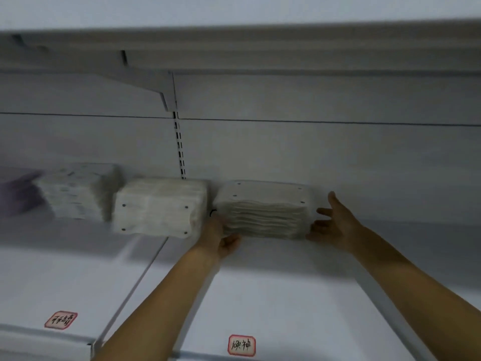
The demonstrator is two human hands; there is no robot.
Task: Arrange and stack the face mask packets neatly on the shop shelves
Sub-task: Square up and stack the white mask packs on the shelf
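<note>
Four stacks of face mask packets stand in a row at the far side of a white shelf (260, 295), against its back panel. The rightmost white stack (264, 209) lies flat with its packet edges facing near, and both hands flank it. The left hand (221, 237) sits at the stack's near-left corner, thumb under the near edge and fingers hidden behind the end, so it seems to hold that end, though how tightly cannot be told. The right hand (334, 222) is at the stack's right end with fingers straight and spread apart, fingertips touching or just beside the packets. Just left of this pile stands a second white stack (158, 207), then a third, blurred white stack (78, 190), and at the far left edge a purple stack (18, 194). Two red-bordered labels lie on the near part of the shelf: one at left (60, 319) and one at centre (241, 345). An upper shelf (286, 56) runs overhead on one bracket (151, 82).
</note>
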